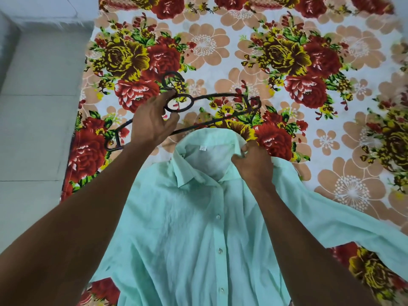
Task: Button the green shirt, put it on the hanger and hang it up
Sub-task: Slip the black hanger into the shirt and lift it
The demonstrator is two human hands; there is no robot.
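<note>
The green shirt (198,228) lies face up on the bed's flowered sheet (331,62), its visible buttons done up. The left hand (150,122) pinches the dark hanger (212,100) by its neck loop just beyond the collar. The right hand (254,164) grasps the collar's edge, seemingly opening the neck for the hanger.

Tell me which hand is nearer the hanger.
Left. The left hand holds the hanger at its neck; the right hand pinches the shirt collar, below it and apart.
</note>
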